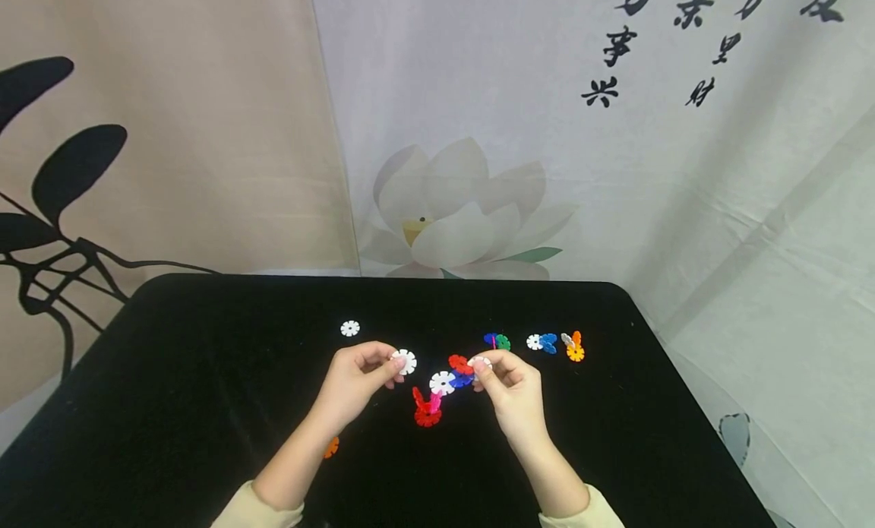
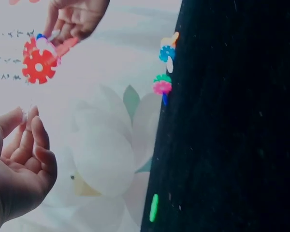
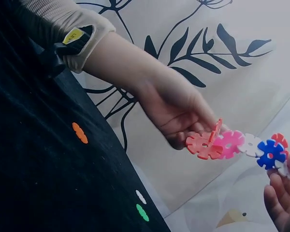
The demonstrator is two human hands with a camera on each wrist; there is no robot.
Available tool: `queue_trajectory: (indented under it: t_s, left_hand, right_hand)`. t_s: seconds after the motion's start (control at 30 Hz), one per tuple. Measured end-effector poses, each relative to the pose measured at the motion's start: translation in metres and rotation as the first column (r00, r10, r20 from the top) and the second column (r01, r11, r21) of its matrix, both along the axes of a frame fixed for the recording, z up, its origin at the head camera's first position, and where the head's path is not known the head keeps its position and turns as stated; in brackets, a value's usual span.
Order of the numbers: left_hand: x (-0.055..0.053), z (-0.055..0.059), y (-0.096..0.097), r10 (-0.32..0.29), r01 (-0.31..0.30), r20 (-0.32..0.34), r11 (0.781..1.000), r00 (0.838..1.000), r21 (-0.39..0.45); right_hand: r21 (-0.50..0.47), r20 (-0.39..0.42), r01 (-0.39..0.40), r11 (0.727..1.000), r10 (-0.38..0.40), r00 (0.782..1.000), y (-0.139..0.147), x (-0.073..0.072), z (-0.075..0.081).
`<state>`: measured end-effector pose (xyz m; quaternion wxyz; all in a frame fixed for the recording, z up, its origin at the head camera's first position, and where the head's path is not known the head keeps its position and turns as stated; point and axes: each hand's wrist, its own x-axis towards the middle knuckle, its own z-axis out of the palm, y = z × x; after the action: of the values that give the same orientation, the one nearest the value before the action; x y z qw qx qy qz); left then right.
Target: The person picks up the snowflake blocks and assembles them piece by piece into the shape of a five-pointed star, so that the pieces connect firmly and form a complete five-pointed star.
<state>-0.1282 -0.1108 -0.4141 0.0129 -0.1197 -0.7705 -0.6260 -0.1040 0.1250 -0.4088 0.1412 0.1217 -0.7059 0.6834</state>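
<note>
My left hand [image 1: 355, 380] pinches a white notched plastic disc [image 1: 406, 362] between thumb and fingers. My right hand [image 1: 509, 387] grips the end of a chain of interlocked notched discs, its thumb on a white disc [image 1: 481, 363]. From there the chain runs through a red disc [image 1: 460, 364], a blue disc [image 3: 271, 154], a white disc [image 1: 442, 383] and a pink disc [image 3: 228, 144] to red discs [image 1: 428, 415]. The two hands are held apart over the table, the chain between them. In the left wrist view the left disc appears nearly edge-on.
On the black table [image 1: 205, 376] lie a loose white disc [image 1: 350, 328] and an orange disc [image 1: 331, 447] partly behind the left forearm. A green disc [image 2: 153, 208] shows in the wrist views. Small joined groups [image 1: 542, 343] lie at the back right. A printed curtain [image 1: 478, 80] hangs behind.
</note>
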Motion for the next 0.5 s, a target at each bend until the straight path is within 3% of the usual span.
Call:
queue_trajectory:
  t_s: [0.5]
  left_hand:
    - [0.013, 0.012, 0.007, -0.047, 0.049, -0.064, 0.998, 0.997, 0.033]
  right_hand:
    - [0.041, 0.018, -0.066, 0.997, 0.066, 0.998, -0.012, 0.004, -0.006]
